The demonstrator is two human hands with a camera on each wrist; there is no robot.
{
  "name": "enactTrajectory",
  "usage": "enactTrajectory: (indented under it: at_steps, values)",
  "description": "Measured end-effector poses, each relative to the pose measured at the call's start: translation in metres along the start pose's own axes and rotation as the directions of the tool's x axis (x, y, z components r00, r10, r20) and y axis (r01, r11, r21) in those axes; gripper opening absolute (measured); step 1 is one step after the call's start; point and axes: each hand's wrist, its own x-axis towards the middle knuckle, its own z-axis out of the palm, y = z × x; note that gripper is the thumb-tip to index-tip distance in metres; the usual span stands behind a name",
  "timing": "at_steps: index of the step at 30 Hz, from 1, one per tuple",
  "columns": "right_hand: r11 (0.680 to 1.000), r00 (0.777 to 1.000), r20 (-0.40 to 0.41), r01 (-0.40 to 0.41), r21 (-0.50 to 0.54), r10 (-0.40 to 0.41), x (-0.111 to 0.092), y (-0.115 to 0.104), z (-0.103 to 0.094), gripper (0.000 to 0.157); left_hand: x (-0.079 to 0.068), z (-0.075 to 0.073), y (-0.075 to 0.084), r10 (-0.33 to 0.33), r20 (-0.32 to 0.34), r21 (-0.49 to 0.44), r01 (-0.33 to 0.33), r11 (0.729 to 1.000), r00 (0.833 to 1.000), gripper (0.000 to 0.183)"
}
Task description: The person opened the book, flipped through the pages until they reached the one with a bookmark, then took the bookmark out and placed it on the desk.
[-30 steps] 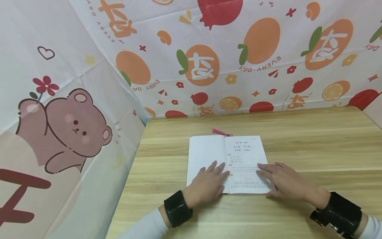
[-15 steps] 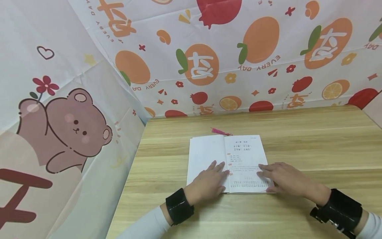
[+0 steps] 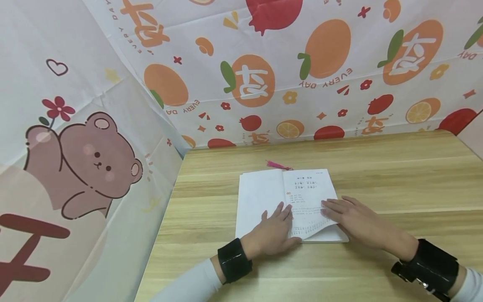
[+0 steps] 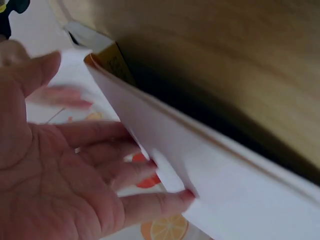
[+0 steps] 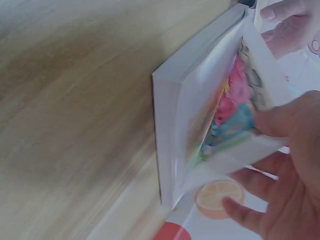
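Note:
An open book (image 3: 256, 201) lies on the wooden table, blank on its left page and printed on its right. Across the lower middle, near the spine, my left hand (image 3: 271, 235) rests with outstretched fingers; the left wrist view has its fingertips touching the white paper. At the right edge my right hand (image 3: 358, 220) pinches the printed page (image 3: 307, 209), whose lower right corner is lifted and bent. From the right wrist view, the thumb (image 5: 280, 120) presses the page's underside, where a colourful illustration (image 5: 232, 107) shows, while the other fingers lie behind the sheet.
A pink tassel (image 3: 277, 165) sticks out past the book's top edge. The wooden table (image 3: 407, 176) stretches around the book. Behind it hangs a fruit-print cloth (image 3: 286, 54), and a bear-print cloth (image 3: 98, 155) is at the left. Black bands (image 3: 235, 260) wrap both wrists.
The right hand has lifted the lower right corner of the printed page, which lay flat before. My left hand has shifted slightly to the right, its thumb now further out along the lower edge.

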Motion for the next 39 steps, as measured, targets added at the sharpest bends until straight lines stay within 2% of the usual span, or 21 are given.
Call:
enactTrajectory:
  at_steps: [4, 10, 13, 17, 19, 21, 24, 26, 28, 34, 36, 39]
  values:
    - [0.998, 0.996, -0.078, 0.032, -0.055, -0.036, 0.005, -0.004, -0.006, 0.055, 0.006, 0.001, 0.008, -0.052, -0.050, -0.014, 0.052, 0.999, 0.997, 0.085]
    - [0.992, 0.986, -0.145, 0.072, -0.106, -0.087, 0.010, -0.013, -0.013, 0.055, 0.008, 0.002, 0.018, -0.105, -0.095, 0.026, 0.108, 0.994, 0.990, 0.072]
    - [0.993, 0.984, -0.166, 0.044, -0.106, -0.061, 0.010, -0.014, -0.012, 0.056, 0.006, 0.001, 0.020, -0.128, -0.128, 0.032, 0.134, 0.991, 0.983, 0.083]
    - [0.996, 0.983, -0.184, 0.000, -0.089, -0.016, 0.008, -0.012, -0.009, 0.064, 0.000, -0.006, 0.020, -0.146, -0.215, 0.009, 0.152, 0.988, 0.966, 0.107]
    - [0.997, 0.987, -0.163, -0.013, -0.080, 0.000, 0.006, -0.010, -0.007, 0.067, -0.004, -0.010, 0.018, -0.129, -0.277, 0.057, 0.151, 0.987, 0.952, 0.112]
    - [0.998, 0.992, -0.125, -0.019, -0.067, 0.011, 0.003, -0.010, -0.004, 0.066, -0.007, -0.013, 0.015, -0.097, -0.325, 0.162, 0.156, 0.974, 0.941, 0.106]
    - [0.999, 0.998, -0.062, -0.022, -0.027, 0.021, -0.001, -0.009, -0.001, 0.062, -0.012, -0.014, 0.009, -0.040, -0.352, 0.358, 0.174, 0.918, 0.935, 0.080]
    - [1.000, 0.999, -0.024, -0.026, 0.007, 0.027, -0.004, -0.008, 0.001, 0.059, -0.013, -0.012, 0.004, 0.000, -0.335, 0.459, 0.163, 0.873, 0.942, 0.063]
    - [0.999, 0.999, 0.012, -0.034, 0.039, 0.033, -0.006, -0.008, 0.003, 0.059, -0.014, -0.010, 0.001, 0.023, -0.300, 0.494, 0.134, 0.859, 0.954, 0.051]
    - [0.995, 0.995, 0.093, -0.054, 0.085, 0.046, -0.007, -0.007, 0.007, 0.067, -0.015, -0.005, -0.006, 0.077, -0.230, 0.441, 0.033, 0.897, 0.970, 0.043]
    - [0.994, 0.995, 0.092, -0.055, 0.092, 0.047, -0.008, -0.007, 0.007, 0.070, -0.015, -0.006, -0.008, 0.068, -0.204, 0.429, 0.027, 0.903, 0.977, 0.042]
    - [0.992, 0.995, 0.087, -0.068, 0.109, 0.058, -0.008, -0.004, 0.008, 0.072, -0.014, -0.009, -0.008, 0.014, -0.139, 0.359, 0.037, 0.933, 0.990, 0.044]
